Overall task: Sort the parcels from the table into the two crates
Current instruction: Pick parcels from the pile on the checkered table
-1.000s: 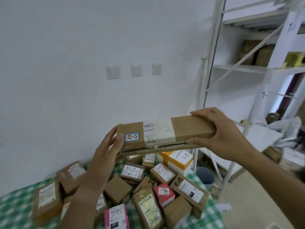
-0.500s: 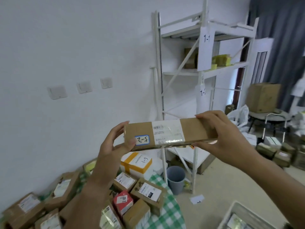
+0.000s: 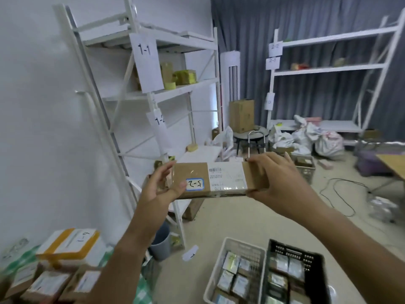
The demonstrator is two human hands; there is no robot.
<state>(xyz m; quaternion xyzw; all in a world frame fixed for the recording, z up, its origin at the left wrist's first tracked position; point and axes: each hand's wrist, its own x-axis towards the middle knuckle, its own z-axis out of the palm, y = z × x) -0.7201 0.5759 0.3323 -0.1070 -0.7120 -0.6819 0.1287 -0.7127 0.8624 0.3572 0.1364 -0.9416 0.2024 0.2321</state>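
Lengthwise, the flat parcel [image 3: 219, 179] spans both hands, left fingers [image 3: 163, 172] and right fingers [image 3: 266, 156] pinching its ends.

A white metal shelving rack [image 3: 140, 88] stands against the white wall, hung with paper signs marked 1-1 [image 3: 146, 62] and 1-2 [image 3: 159, 126], and yellow-green packages [image 3: 183, 77] sit on its upper shelf. A second white rack [image 3: 328, 69] stands before a dark grey curtain [image 3: 247, 31], with white tied sacks [image 3: 317, 141] heaped at its foot and a tall brown cardboard carton [image 3: 241, 116] on a round dark stool nearby. A grey plastic bin [image 3: 161, 244] stands on the floor by the first rack, and a black cable [image 3: 341, 194] loops across the beige floor.
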